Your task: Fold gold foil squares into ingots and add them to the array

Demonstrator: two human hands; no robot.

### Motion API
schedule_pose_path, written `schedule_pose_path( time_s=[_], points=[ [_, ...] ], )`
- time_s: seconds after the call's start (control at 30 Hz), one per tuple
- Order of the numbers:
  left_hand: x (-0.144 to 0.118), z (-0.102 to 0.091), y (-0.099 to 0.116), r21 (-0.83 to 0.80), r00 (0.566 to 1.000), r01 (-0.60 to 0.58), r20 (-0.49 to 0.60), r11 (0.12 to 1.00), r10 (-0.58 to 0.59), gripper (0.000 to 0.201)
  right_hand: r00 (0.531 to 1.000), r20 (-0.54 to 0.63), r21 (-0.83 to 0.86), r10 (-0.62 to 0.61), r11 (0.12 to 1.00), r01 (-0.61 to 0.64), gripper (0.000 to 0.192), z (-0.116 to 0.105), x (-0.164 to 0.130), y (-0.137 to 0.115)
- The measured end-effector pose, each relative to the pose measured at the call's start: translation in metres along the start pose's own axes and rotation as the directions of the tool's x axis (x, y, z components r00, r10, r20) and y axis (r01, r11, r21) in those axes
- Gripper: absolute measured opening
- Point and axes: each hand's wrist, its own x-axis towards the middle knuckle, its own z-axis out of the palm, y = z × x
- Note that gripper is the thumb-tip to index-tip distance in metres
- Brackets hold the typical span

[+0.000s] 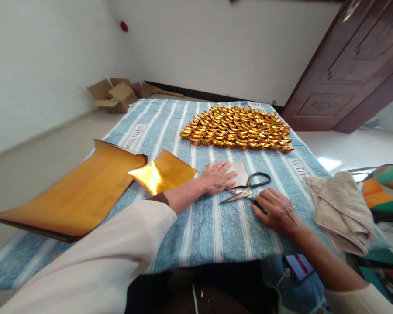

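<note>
Scissors (247, 192) are lying on a blue striped cloth (203, 226) as the right hand (277, 211) is resting its fingers on one handle, not gripping. The left hand (218, 176) is pressing flat, open, on a pale paper piece (240, 173) below rows of folded gold ingots (237, 128).
</note>
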Motion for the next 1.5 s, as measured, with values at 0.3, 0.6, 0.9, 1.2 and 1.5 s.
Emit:
schedule_pose_path(
  time_s=[0.3, 0.6, 0.9, 1.2, 1.5],
  points=[
    [-0.002, -0.003, 0.003, 0.001, 1.0, 0.004, -0.001, 1.0, -0.004, 0.054, 1.0, 0.009, -0.005, -0.005, 1.0, 0.005, 0.022, 0.0, 0.001, -0.006],
    [-0.005, -0.007, 0.005, -0.004, 1.0, 0.002, 0.018, 1.0, -0.002, 0.053, 1.0, 0.003, -0.018, 0.008, 1.0, -0.008, 0.023, 0.007, 0.008, -0.014],
    [-0.005, -0.006, 0.004, -0.018, 1.0, 0.001, -0.003, 1.0, -0.001, 0.053, 1.0, 0.006, 0.001, -0.002, 1.0, 0.002, 0.023, 0.006, 0.013, -0.017],
    [-0.007, -0.01, 0.008, -0.014, 1.0, 0.007, 0.007, 1.0, -0.007, 0.053, 1.0, 0.024, 0.011, -0.011, 1.0, 0.01, 0.022, 0.006, 0.013, -0.019],
    [-0.006, -0.009, 0.007, -0.01, 1.0, 0.007, 0.011, 1.0, -0.007, 0.053, 1.0, 0.015, 0.03, -0.012, 0.999, 0.011, 0.02, 0.009, 0.018, -0.024]
  ],
)
